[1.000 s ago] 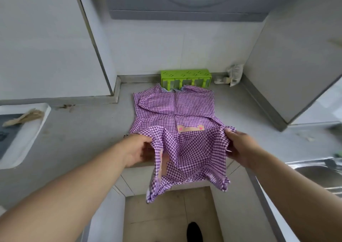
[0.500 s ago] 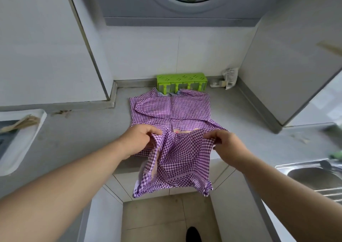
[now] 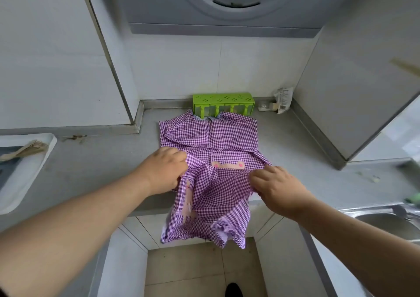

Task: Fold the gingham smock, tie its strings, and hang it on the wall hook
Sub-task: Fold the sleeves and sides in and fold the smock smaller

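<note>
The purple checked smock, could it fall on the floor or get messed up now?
It might. The lower half of the purple gingham cloth smock hangs past the grey counter's front edge, held only by the left hand and right hand; a loose grip could let it slide down. The cloth between the hands is bunched, so the fold may come out crooked. Its collar lies against the green plastic rack, which a pull could drag along.

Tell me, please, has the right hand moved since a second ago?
Yes. The right hand, gripping the smock, has moved inward toward the left hand and farther onto the counter.
</note>
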A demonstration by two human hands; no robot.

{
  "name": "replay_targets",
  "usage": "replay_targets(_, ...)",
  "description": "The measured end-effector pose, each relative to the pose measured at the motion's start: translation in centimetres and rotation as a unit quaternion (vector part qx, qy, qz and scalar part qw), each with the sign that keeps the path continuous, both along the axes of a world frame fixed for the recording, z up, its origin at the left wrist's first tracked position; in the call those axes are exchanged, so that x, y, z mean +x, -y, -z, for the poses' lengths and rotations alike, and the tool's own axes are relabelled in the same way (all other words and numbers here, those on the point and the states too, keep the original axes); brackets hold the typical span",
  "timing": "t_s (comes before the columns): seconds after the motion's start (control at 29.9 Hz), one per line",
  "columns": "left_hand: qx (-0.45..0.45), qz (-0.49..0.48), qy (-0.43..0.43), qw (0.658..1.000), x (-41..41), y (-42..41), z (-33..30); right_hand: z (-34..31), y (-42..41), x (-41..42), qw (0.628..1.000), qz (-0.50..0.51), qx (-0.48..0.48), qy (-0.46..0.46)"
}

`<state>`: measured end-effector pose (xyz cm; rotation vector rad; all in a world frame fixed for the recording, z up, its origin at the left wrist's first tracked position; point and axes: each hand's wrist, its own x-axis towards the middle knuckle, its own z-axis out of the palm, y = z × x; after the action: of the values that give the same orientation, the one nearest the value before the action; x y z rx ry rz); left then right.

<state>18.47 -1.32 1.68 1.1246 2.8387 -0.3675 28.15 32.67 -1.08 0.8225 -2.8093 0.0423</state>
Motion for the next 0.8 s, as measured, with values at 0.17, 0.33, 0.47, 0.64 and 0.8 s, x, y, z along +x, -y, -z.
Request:
replay_targets(0.17,-0.039,0.041,0.096,0.994,0.1,0.5,0.9,-0.8,0.7,-0.1,0.993,-0.047,0.09,0.065)
replay_targets(0.33,0.437,-0.383,0.361,0.73,-0.8,0.0,1.7,-3.5,1.8,-3.2,0.858,0.298,-0.329,0.259)
replay_targets(0.47,0.58,-0.489,0.359,0.544,-1.1,1.7,1.6,-4.2,-1.7,-6.2,0.585,0.497,-0.613,0.187)
replay_targets(0.64,0.592,-0.503,0.413,0.476,-1.1,2.7,0.7,-2.7,-4.3,-6.1,0.511,0.542,-0.628,0.224)
replay_targets(0.8,0.577,-0.485,0.47,0.459,-2.7,4.8,1.6,-2.7,-3.8,-5.7,0.576,0.517,-0.583,0.247)
